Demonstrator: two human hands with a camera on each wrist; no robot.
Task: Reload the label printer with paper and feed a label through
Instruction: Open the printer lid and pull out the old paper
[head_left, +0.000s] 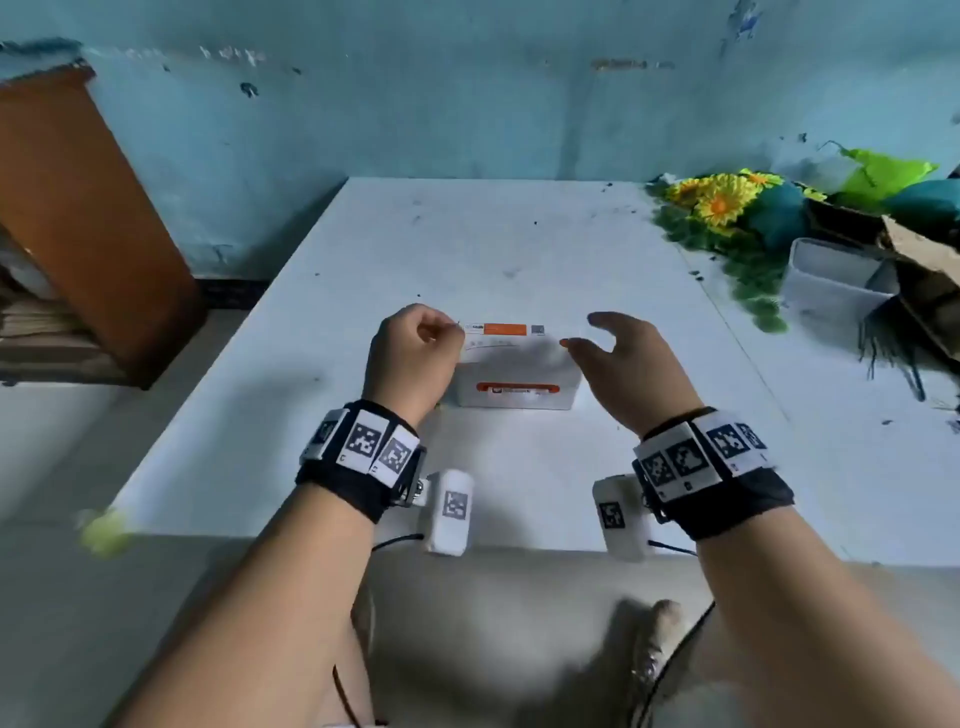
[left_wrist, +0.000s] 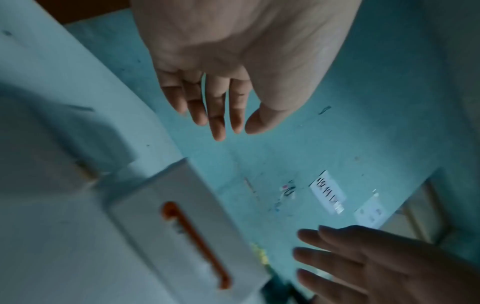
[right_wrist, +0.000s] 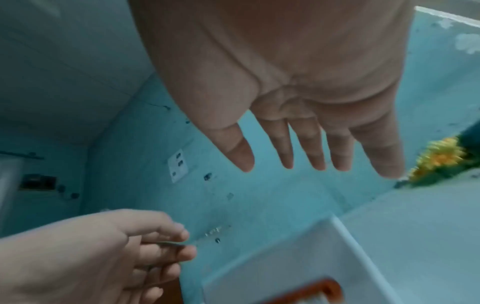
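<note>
A brown cabinet (head_left: 78, 208) stands off the table's left edge. On the white table (head_left: 519, 244) the left hand (head_left: 413, 353) hangs at the printer's left end, fingers loosely curled – holding nothing that the wrist views show. The label printer (head_left: 519, 371), a white box with an orange slot on its near face (and an orange-striped label on top), sits mid-table between both hands. The right hand (head_left: 631, 364) hovers at its right end, fingers spread and relaxed – apart from it. Yellow flowers (head_left: 722, 200) and a clear tub (head_left: 831, 280) crowd the far right.
</note>
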